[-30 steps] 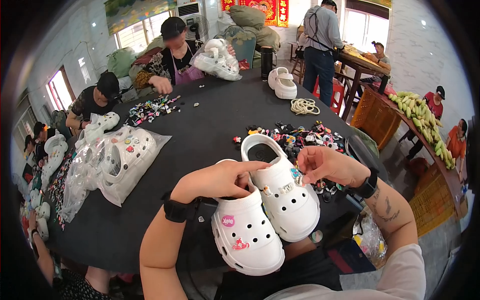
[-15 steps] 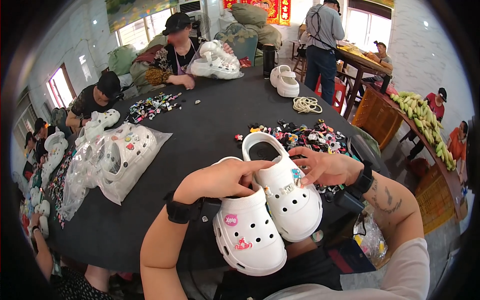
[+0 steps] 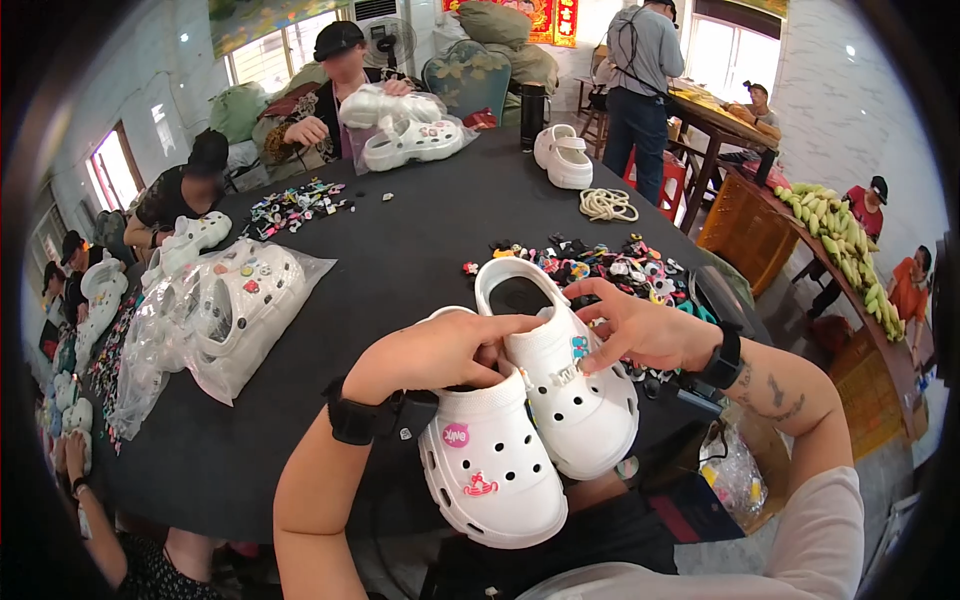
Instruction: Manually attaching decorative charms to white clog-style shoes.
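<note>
Two white clogs lie side by side at the near edge of the black table (image 3: 400,260). The left clog (image 3: 490,465) carries a round pink charm and a small red one. My left hand (image 3: 440,350) rests over its heel opening, fingers curled in and gripping it. The right clog (image 3: 560,385) has a blue charm and a silver one. My right hand (image 3: 635,325) presses on its right side near the blue charm, fingers spread against the shoe. Both wrists wear black bands.
A heap of small coloured charms (image 3: 600,262) lies just beyond my right hand. Clear bags of white clogs (image 3: 215,310) sit to the left. A pair of clogs (image 3: 562,155) and a rope coil (image 3: 606,204) lie far right. Several people sit around; bananas (image 3: 835,240) line a counter.
Both hands have shifted slightly on the two clogs, and the pair has been drawn a little closer to me. My right hand stays at the right clog's side.
</note>
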Action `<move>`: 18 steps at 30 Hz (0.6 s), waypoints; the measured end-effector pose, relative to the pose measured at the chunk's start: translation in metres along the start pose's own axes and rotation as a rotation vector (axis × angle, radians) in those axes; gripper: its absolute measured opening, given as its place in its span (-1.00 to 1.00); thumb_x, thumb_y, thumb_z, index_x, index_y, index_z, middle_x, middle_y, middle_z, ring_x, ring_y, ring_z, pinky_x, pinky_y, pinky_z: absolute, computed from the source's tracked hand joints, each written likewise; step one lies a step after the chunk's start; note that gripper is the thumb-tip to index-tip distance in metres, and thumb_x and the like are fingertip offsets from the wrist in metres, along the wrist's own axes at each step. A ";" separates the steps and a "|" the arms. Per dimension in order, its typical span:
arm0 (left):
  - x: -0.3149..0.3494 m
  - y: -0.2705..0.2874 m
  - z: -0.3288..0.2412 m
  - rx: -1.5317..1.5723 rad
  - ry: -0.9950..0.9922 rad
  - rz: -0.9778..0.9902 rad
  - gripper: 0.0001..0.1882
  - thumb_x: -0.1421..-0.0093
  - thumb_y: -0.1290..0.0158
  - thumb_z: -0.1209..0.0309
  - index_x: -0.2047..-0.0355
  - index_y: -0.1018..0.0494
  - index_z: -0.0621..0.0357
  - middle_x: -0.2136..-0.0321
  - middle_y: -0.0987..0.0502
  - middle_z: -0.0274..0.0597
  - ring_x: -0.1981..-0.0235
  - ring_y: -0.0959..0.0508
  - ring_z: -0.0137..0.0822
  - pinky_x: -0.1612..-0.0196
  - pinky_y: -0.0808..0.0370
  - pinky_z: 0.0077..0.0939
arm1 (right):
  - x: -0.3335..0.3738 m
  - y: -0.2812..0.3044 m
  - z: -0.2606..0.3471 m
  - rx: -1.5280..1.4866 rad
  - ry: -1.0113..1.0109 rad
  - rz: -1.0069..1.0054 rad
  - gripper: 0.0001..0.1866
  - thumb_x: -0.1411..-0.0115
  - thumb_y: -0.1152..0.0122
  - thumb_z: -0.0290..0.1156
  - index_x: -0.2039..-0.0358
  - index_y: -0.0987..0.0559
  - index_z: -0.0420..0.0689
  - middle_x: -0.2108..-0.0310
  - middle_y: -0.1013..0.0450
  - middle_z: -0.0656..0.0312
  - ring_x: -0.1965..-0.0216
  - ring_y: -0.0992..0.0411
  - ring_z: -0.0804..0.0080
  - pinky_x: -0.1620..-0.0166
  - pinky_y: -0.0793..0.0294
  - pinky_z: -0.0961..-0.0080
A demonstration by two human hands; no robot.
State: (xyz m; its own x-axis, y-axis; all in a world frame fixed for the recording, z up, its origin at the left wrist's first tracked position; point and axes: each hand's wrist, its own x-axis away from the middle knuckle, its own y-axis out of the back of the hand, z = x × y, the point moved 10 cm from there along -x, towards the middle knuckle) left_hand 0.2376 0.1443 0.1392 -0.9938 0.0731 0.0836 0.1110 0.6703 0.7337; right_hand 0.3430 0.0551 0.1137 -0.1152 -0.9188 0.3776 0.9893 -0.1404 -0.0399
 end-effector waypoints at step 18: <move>0.002 0.002 -0.001 0.055 -0.039 -0.029 -0.19 0.00 -0.11 0.57 -0.32 -0.19 0.00 0.57 -0.38 -0.31 0.56 -0.35 -0.47 0.41 -0.37 -0.55 | 0.079 0.006 0.015 0.361 0.775 -0.502 -0.77 -0.04 -0.41 -0.54 0.25 -0.62 -0.20 0.31 -0.48 0.26 0.33 -0.45 0.61 0.27 -0.45 0.67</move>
State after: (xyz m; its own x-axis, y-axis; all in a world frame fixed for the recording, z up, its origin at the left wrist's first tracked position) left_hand 0.2354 0.1455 0.1419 -0.9961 0.0806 0.0358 0.0826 0.7121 0.6972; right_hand 0.3409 -0.0128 0.1566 -0.4281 -0.7890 -0.4407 0.7629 -0.5769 0.2917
